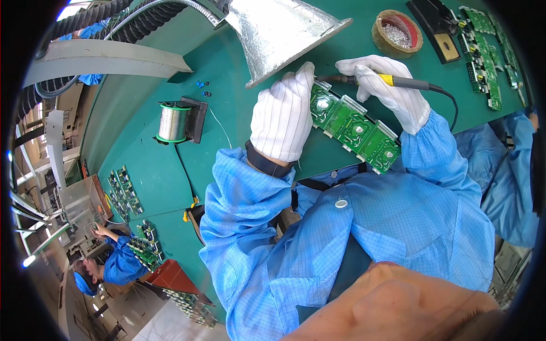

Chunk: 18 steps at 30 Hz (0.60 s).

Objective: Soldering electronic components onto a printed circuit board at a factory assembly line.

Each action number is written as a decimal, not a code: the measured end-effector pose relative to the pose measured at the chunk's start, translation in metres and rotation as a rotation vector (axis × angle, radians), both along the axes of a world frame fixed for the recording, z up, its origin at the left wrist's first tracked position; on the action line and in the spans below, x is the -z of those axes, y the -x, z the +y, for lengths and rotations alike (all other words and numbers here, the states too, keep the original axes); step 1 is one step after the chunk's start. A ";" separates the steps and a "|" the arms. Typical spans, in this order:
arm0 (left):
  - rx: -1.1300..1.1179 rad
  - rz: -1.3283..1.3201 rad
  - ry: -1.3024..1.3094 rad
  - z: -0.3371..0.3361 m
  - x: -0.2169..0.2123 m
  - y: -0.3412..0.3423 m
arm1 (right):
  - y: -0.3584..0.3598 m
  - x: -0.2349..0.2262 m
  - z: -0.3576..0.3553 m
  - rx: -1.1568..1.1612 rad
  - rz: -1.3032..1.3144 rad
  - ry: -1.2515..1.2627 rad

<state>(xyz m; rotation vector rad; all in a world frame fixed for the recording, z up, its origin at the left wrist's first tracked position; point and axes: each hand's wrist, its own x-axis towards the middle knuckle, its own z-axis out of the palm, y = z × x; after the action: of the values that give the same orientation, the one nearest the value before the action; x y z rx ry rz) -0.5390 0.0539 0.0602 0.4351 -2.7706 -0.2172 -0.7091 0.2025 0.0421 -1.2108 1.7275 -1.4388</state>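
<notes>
My left hand [282, 119], in a white striped glove, is closed on the left end of a green circuit board panel [354, 129]. Its fingertips sit at the board's upper left corner, and what lies under them is hidden. White connectors line the panel's far edge. My right hand [389, 88], gloved too, grips a soldering iron [406, 83] with a grey and yellow handle. The iron points left, its front end close to my left fingertips and the board's far edge; the very tip is hard to make out.
A foil-covered fume hood [287, 34] hangs just beyond my left hand. On the green bench [227, 74] stand a solder wire spool [173, 122], a round tub [382, 38] of metallic scraps and an iron stand [441, 34]. More boards [483, 68] lie far right. A co-worker [116, 258] sits left.
</notes>
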 end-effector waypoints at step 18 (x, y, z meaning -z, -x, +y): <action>-0.110 0.147 -0.211 0.000 0.014 -0.011 | -0.020 -0.019 -0.001 0.047 0.766 0.232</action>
<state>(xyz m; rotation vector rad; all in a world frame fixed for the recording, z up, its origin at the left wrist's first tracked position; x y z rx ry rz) -0.5283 0.0540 0.0459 0.5967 -2.5804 -0.4977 -0.6890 0.2019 0.0609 -2.0503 2.1052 -1.3108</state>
